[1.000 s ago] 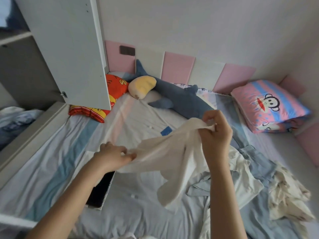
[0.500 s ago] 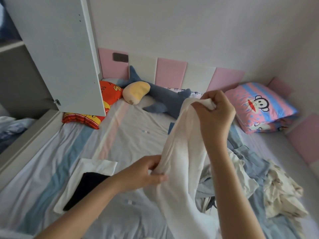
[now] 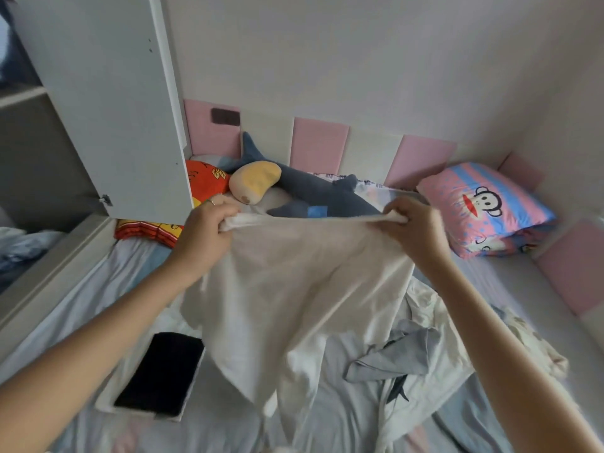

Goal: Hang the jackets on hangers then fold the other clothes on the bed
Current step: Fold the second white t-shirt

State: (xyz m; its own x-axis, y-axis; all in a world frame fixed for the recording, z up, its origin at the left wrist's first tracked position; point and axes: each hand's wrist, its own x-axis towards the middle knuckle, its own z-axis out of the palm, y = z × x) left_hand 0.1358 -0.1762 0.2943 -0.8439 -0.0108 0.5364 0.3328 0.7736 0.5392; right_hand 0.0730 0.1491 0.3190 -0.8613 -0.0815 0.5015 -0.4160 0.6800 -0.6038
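Pillow (image 3: 483, 207) right on bed (image 3: 81, 289), wardrobe door (image 3: 108, 103) left

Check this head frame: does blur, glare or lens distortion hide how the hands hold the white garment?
Head view: soft, even daylight, no glare; wide-angle distortion tilts the wardrobe door and stretches the forearms at the edges; mild softness, yet the left hand and right hand plainly grip the top edge of the white garment.

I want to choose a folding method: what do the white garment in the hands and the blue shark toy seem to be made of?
The white garment: looks like thin, soft cloth, perhaps cotton, matte; it hangs in loose folds from the left hand and right hand. The shark toy: likely stuffed plush fabric; rounded shape, matte surface.
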